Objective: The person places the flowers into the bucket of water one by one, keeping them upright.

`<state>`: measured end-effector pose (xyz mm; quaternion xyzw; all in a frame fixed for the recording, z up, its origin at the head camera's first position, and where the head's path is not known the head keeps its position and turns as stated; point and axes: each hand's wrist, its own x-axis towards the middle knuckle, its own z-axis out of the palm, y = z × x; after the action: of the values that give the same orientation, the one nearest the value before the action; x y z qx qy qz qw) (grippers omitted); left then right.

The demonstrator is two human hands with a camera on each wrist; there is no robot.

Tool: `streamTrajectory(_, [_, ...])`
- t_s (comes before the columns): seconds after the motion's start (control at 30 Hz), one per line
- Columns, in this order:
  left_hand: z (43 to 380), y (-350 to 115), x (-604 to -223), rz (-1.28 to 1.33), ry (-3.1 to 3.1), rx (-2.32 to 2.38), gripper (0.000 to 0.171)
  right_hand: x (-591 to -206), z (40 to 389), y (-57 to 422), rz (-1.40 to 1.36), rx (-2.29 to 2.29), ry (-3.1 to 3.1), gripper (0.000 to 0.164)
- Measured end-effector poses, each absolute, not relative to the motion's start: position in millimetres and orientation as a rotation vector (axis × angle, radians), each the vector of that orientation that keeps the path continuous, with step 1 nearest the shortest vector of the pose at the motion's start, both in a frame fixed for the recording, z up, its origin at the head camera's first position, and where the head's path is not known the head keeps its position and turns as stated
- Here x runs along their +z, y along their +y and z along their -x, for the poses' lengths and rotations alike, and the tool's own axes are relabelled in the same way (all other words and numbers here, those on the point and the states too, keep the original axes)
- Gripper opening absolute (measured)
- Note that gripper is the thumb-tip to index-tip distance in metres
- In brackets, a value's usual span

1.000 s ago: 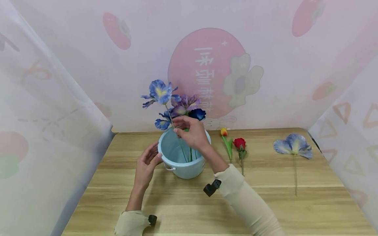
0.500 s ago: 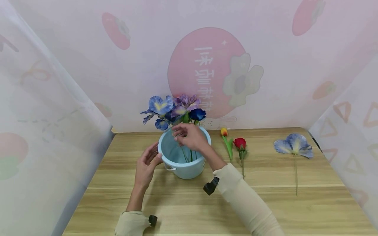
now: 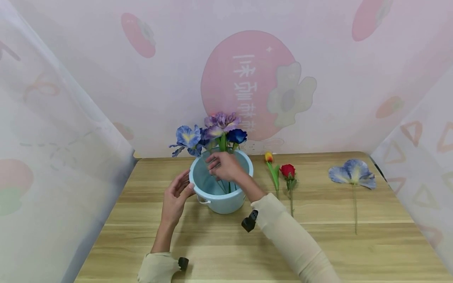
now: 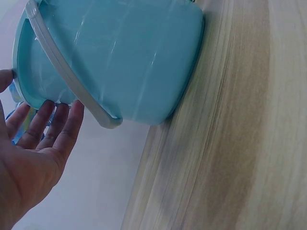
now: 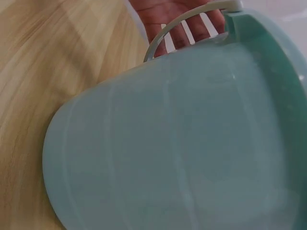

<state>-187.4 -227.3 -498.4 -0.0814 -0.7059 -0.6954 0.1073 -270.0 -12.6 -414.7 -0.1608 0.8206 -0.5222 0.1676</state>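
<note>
A light blue bucket (image 3: 223, 204) stands upright at the middle of the table. My left hand (image 3: 174, 200) touches its left side, thumb at the rim. In the left wrist view the left hand's fingers (image 4: 58, 125) reach fairly straight along the bucket's wall (image 4: 124, 57). Over the bucket's mouth, my right hand (image 3: 226, 168) has curled fingers pinching the stem of a blue iris (image 3: 188, 136), its head leaning out past the rim on the left. Purple irises (image 3: 222, 122) and a dark blue rose (image 3: 237, 136) stand in the bucket too. The right fingertips partly hide the stem.
Right of the bucket lie a red-yellow tulip (image 3: 269, 157) and a red rose (image 3: 288, 170). Farther right lies a pale blue iris (image 3: 354, 173). The bucket's pale handle (image 4: 67, 69) hangs down on its near side. A printed backdrop (image 3: 162, 86) rises behind the table.
The right hand has moved down towards the bucket's mouth, and the blue iris has sunk with it, its head now lower beside the other flowers. The left hand stays at the bucket.
</note>
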Motion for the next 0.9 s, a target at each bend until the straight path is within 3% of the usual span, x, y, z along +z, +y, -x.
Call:
streamTrajectory(0.47, [187.9, -228.0, -499.0, 0.263, -2.075, -2.044, 0.052, -413.5, 269.7, -6.5, 0.497, -1.454, 2.336, 0.037])
streamTrajectory(0.9, [189.1, -227.5, -500.1, 0.243, -2.065, -2.058, 0.052, -401.7, 256.7, 32.8, 0.548, -1.715, 2.295, 0.043])
